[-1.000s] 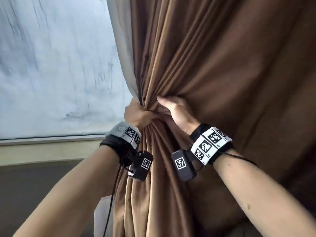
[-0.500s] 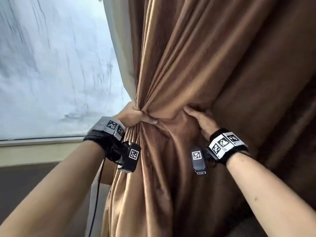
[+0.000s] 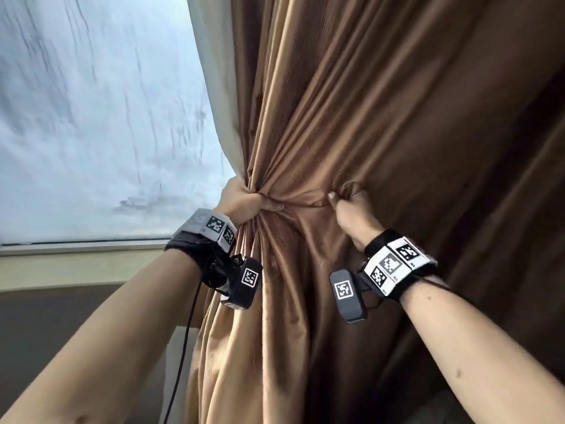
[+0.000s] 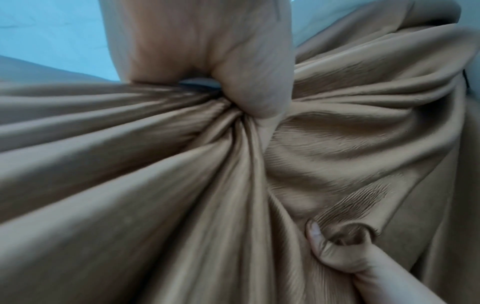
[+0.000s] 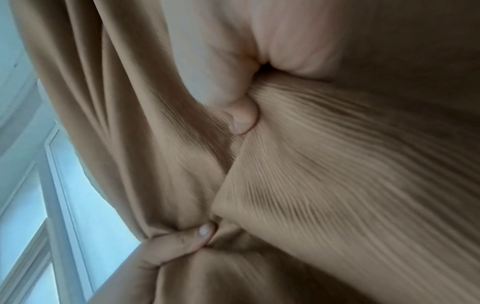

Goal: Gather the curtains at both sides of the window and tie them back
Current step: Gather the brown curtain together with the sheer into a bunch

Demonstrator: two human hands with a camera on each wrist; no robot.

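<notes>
A brown curtain (image 3: 351, 117) with a pale lining hangs at the right side of the window (image 3: 91, 117). My left hand (image 3: 244, 200) grips a tight bunch of its folds at the curtain's left edge, thumb wrapped over the front. A hand's width to the right, my right hand (image 3: 348, 203) clutches another fold of the same cloth. In the left wrist view the folds (image 4: 155, 164) fan out from my left hand (image 4: 254, 96), and the right hand (image 4: 337, 251) shows lower right. In the right wrist view my thumb (image 5: 241, 117) presses into the ribbed cloth (image 5: 337, 185). No tie-back is in view.
A pale window sill (image 3: 76, 249) runs below the glass at the left, with a dark wall under it. A black cable (image 3: 183, 347) hangs from my left wrist device. The curtain fills the whole right side down to the bottom edge.
My right hand has slid to the right along the curtain, away from the left hand, and closed on a new fold. The left hand keeps its grip on the bunch.
</notes>
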